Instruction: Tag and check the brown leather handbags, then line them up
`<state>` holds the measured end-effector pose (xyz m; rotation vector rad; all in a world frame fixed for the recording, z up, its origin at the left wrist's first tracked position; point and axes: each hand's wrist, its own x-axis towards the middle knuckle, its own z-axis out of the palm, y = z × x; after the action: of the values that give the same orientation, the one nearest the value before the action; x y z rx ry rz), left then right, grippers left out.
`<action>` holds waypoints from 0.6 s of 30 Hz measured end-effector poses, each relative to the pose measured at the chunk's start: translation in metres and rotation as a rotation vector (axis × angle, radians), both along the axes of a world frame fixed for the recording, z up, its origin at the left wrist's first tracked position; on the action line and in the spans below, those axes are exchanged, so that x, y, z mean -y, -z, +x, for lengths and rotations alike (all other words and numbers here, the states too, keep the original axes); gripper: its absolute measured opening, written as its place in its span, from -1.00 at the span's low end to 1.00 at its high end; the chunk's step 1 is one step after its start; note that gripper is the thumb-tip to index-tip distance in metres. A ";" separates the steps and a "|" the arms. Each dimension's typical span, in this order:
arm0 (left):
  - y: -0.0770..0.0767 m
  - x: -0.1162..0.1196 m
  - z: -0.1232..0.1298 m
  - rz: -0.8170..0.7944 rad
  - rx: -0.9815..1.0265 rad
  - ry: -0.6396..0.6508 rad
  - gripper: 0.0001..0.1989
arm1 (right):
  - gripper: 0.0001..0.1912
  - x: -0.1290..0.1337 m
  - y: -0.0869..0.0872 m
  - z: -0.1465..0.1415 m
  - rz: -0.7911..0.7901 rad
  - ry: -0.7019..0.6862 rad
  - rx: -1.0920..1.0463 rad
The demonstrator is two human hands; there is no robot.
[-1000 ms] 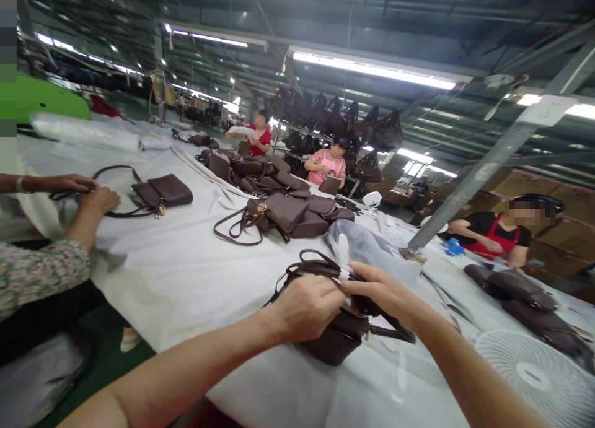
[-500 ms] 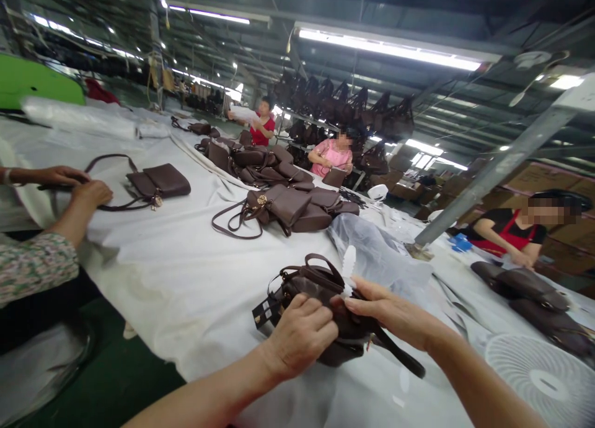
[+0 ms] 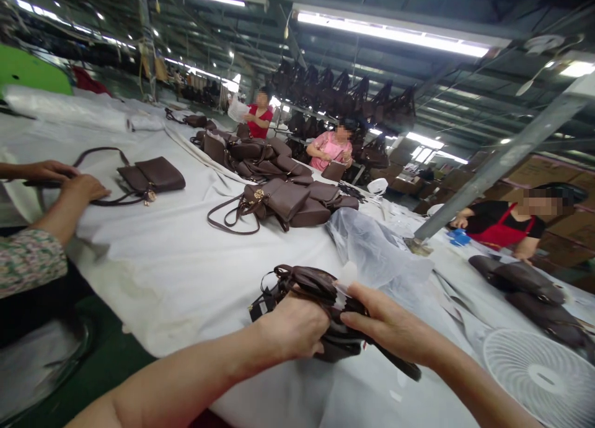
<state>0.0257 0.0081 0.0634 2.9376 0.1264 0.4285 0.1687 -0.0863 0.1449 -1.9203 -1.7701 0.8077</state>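
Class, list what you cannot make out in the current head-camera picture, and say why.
In the head view:
- Nearest brown bag: partly hidden by the left hand, right hand and straps.
- Black tag: any print is too small to read.
- White fan: cut off by the right edge.
- Floral sleeve: its wearer is cut off by the left edge.

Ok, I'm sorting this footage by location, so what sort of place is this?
Probably a bag factory or workshop: dark bags hang in a row at the back, and brown bags lie heaped on a white-covered table.
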 end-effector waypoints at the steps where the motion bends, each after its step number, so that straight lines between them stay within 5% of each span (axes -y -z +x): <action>1: -0.001 -0.002 0.004 0.001 -0.028 0.020 -0.62 | -0.85 0.001 0.000 0.000 -0.007 0.009 0.028; 6: 0.000 -0.004 0.020 0.041 -0.092 0.020 -0.48 | -0.80 -0.002 0.004 0.006 -0.049 0.005 0.034; 13: 0.026 -0.005 0.030 -0.027 -0.071 0.018 -0.77 | -0.71 -0.015 0.016 0.013 -0.140 -0.004 -0.090; 18: 0.044 -0.002 0.044 -0.071 0.046 -0.022 -0.83 | -0.69 -0.021 0.012 0.013 -0.079 -0.137 -0.065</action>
<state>0.0694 0.0105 0.0195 2.8567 0.1648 0.4840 0.1819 -0.0650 0.1331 -1.8150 -1.8728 0.9903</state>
